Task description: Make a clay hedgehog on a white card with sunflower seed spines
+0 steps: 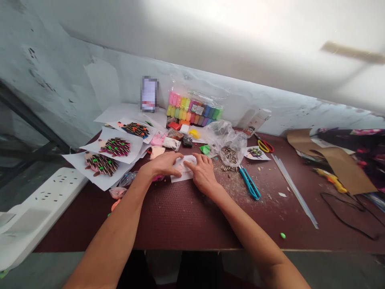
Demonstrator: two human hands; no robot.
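A small white paper [184, 176] with faint pink lines lies on the dark red table [192, 216]. My left hand [165, 164] rests at its left edge, thumb over the paper and fingers apart. From the right, my right hand [203, 170] lies over the paper's other edge, its thumb reaching inward and its fingers spread. Neither hand appears to hold anything. Just behind my left hand sits a pale peach clay block [157, 152]. Striped seeds [229, 156] spill from a clear plastic bag [240, 144] to the right of my right hand.
Papers with seed hedgehogs [116, 147] are at the left, beside a white power strip [54, 194]. Clay packs [194, 110] and a phone [149, 94] lean against the wall. Rightward are a teal cutter [249, 183], scissors [265, 146], glue sticks [296, 192] and a yellow glue gun [331, 180].
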